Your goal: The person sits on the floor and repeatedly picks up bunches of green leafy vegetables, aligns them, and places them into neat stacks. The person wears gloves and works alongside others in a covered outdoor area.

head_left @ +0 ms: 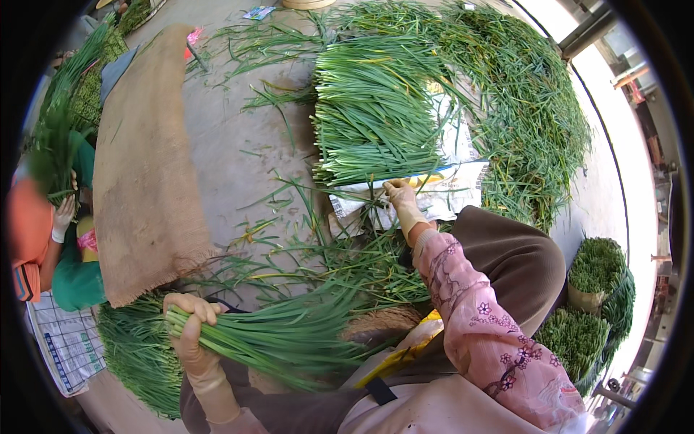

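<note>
My left hand (194, 322), in a pale glove, is closed round a bunch of garlic chives (282, 336). The pale stem ends stick out past my fingers on the left, and the green leaves trail right across my lap, blurred at the tips. My right hand (402, 197), gloved too, reaches forward with fingers pinched together over a white printed sack (455, 184). A few loose blades hang by its fingertips; what it grips cannot be made out. Just beyond it lies a neat stack of chives (379, 108), stem ends facing left, on the sack.
Loose leaves (528, 108) form a big heap at the right. Tied bundles (596, 267) stand at the lower right. A burlap cloth (148, 166) lies left, with more chives (141, 347) below it. At the far left a gloved co-worker (32, 231) handles chives.
</note>
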Demonstrator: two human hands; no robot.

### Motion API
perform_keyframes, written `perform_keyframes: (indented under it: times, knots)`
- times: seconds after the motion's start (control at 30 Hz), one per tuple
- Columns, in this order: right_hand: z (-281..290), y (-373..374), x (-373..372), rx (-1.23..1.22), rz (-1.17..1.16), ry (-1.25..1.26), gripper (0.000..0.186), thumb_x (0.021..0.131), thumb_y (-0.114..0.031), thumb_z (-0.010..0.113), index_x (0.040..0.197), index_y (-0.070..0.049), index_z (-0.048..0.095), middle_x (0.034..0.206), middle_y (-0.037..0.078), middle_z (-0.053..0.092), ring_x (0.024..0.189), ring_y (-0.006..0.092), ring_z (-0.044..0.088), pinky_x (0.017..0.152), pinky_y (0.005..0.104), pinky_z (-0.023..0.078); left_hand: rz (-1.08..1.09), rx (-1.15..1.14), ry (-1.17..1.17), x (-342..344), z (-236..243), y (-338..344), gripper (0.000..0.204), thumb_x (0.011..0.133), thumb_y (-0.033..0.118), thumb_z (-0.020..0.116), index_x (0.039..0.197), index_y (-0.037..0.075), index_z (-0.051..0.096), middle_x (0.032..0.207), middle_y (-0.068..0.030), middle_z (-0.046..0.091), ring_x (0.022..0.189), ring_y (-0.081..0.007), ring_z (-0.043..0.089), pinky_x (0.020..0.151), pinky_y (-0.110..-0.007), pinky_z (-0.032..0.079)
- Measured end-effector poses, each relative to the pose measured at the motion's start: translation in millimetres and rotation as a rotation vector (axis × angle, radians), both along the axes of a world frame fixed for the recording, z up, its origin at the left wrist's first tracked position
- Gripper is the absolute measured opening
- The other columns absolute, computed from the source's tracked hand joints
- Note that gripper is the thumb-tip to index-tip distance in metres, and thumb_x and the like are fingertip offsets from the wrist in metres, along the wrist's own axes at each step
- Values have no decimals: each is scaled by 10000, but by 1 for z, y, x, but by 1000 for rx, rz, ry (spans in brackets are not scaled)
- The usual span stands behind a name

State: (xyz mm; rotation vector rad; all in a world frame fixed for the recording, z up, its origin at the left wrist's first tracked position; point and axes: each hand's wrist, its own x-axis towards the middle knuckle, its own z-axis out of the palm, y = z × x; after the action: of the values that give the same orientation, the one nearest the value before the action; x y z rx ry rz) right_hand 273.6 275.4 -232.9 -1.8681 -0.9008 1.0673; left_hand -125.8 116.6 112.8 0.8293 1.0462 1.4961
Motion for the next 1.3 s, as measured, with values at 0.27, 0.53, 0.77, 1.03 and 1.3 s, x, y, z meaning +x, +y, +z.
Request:
perform_keyframes:
  times: [0.27,0.53,0.77,1.03,1.3]
  knots:
    - [241,49,-29,134,753,220,343,804,-377,701,846,-39,657,689,21,619,640,105,550,565,263,447,-24,95,208,-13,21,-9,222,788,82,609,948,65,455,838,-69,539,752,-156,542,786,-346,463]
    - [425,-25,-117,306,1196,-50,228,818,-278,695,832,-53,664,657,28,600,619,102,541,559,274,439,-161,152,134,12,43,-5,261,814,177,604,1010,67,473,1082,-170,563,1009,-267,581,865,-364,480]
    - [475,-111,-209,893,1077,-230,223,777,-277,663,839,-63,661,748,128,648,741,266,631,675,359,496,-42,180,-99,40,78,-20,278,788,136,648,1023,73,515,951,-68,600,830,-145,623,702,-257,533]
    - [521,-108,-225,1074,959,-438,206,779,-271,622,911,-122,678,801,135,662,731,281,647,672,368,516,-44,300,-432,4,82,-31,270,854,204,574,1077,54,552,764,0,510,721,-131,502,784,-283,458]
    - [495,-99,-73,759,761,-2,276,903,-254,543,1015,-29,659,894,65,674,784,108,611,739,256,489,695,-25,-215,-167,30,-59,317,882,320,473,982,56,616,920,-78,649,917,-249,602,841,-398,489]
